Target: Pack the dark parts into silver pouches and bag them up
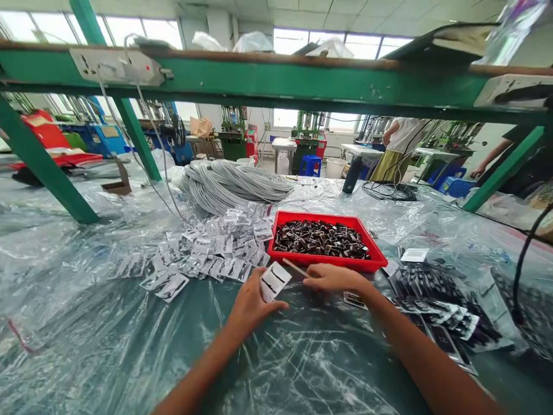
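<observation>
My left hand [250,304] is closed on a small white card [275,281] with two dark strips across it, thumb below and fingers behind. Between the fingers of my right hand [330,279] is a thin, light-coloured stick [294,267], its tip pointing toward the card. Just beyond both hands stands a red tray [380,260], filled with small dark brown and black pieces. A heap of small clear bags with white, dark-marked cards [220,248] spreads to the left of the tray. Under my right wrist lies a small dark, flat item [355,300], partly hidden.
Dark flat packets [432,300] lie in rows at the right. Behind the tray are a coil of grey cable [233,181] and a dark bottle [353,174]. A green beam [276,83] crosses above the plastic-covered table [129,346]. Two people stand at the far right.
</observation>
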### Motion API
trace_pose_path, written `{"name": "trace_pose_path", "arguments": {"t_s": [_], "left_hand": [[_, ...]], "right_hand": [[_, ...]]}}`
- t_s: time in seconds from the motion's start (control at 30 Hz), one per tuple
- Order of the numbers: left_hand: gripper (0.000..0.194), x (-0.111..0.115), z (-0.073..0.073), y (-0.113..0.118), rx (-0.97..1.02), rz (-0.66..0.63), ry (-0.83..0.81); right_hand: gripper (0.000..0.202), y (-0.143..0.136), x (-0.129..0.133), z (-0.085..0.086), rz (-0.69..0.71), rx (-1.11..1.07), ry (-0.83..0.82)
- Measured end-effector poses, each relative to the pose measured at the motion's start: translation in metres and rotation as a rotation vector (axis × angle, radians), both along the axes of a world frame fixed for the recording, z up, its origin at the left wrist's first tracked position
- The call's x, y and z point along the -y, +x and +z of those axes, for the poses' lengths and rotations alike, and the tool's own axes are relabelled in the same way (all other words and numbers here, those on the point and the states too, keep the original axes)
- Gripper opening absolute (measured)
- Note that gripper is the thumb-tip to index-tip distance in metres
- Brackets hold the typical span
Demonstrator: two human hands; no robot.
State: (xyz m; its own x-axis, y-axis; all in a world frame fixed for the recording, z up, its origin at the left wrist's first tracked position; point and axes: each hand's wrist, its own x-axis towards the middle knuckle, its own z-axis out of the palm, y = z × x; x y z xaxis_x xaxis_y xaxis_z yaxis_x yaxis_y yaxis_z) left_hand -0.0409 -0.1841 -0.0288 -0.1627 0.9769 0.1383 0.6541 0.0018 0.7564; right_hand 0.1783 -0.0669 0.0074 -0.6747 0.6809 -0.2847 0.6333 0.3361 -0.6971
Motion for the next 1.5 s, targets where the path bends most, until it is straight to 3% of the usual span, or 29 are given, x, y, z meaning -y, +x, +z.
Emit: {"name": "trace_pose_path", "arguments": {"t_s": [0.07, 0.17, 0.23, 0.33, 0.47, 0.53, 0.67, 0.77, 0.87, 0.97, 1.03, 1.1, 1.2, 1.33, 1.5], "left_hand": [[0.073, -0.002, 0.007, -0.008, 0.136, 0.041, 0.032], [0.056, -0.02, 0.014, -0.005, 0.28, 0.106, 0.134], [0.047, -0.041, 0.019, 0.004, 0.328, 0.135, 0.237], [0.039, -0.077, 0.03, 0.021, 0.519, 0.148, 0.338], [0.047, -0.122, 0.04, 0.043, 0.942, 0.101, 0.307], [0.049, -0.138, 0.041, 0.053, 1.058, 0.062, 0.291], [0.048, -0.159, 0.038, 0.064, 1.055, 0.061, 0.306], [0.047, -0.166, 0.035, 0.063, 0.999, -0.039, 0.258], [0.046, -0.172, 0.029, 0.058, 0.972, -0.102, 0.202], [0.039, -0.18, 0.021, 0.054, 0.996, -0.015, 0.189], [0.035, -0.184, 0.016, 0.052, 1.02, 0.04, 0.188], [0.037, -0.186, 0.013, 0.05, 1.034, 0.054, 0.183], [0.052, -0.185, 0.012, 0.051, 1.031, 0.021, 0.191], [0.062, -0.18, 0.013, 0.053, 1.051, -0.001, 0.247], [0.056, -0.176, 0.022, 0.053, 1.146, -0.053, 0.281]], "right_hand": [[0.016, -0.001, 0.007, 0.006, 0.043, 0.04, 0.333], [0.016, -0.019, 0.018, 0.017, -0.031, -0.205, 0.741], [0.025, -0.036, 0.018, 0.024, -0.025, -0.376, 0.901], [0.028, -0.056, 0.006, 0.028, -0.068, -0.383, 1.042], [0.029, -0.059, -0.025, 0.02, -0.216, -0.325, 1.075], [0.029, -0.055, -0.038, 0.013, -0.264, -0.365, 1.062], [0.022, -0.047, -0.055, 0.004, -0.41, -0.523, 0.951], [0.018, -0.039, -0.067, 0.003, -0.499, -0.656, 0.805], [0.018, -0.028, -0.082, 0.003, -0.475, -0.729, 0.635], [0.015, -0.019, -0.094, 0.002, -0.453, -0.647, 0.533], [0.023, -0.018, -0.096, 0.002, -0.488, -0.577, 0.593], [0.03, -0.021, -0.091, 0.002, -0.496, -0.535, 0.778], [0.03, -0.035, -0.076, 0.002, -0.356, -0.437, 1.02], [0.026, -0.051, -0.062, -0.002, -0.248, -0.321, 1.019], [0.017, -0.048, -0.069, -0.004, -0.327, -0.537, 0.892]]}}
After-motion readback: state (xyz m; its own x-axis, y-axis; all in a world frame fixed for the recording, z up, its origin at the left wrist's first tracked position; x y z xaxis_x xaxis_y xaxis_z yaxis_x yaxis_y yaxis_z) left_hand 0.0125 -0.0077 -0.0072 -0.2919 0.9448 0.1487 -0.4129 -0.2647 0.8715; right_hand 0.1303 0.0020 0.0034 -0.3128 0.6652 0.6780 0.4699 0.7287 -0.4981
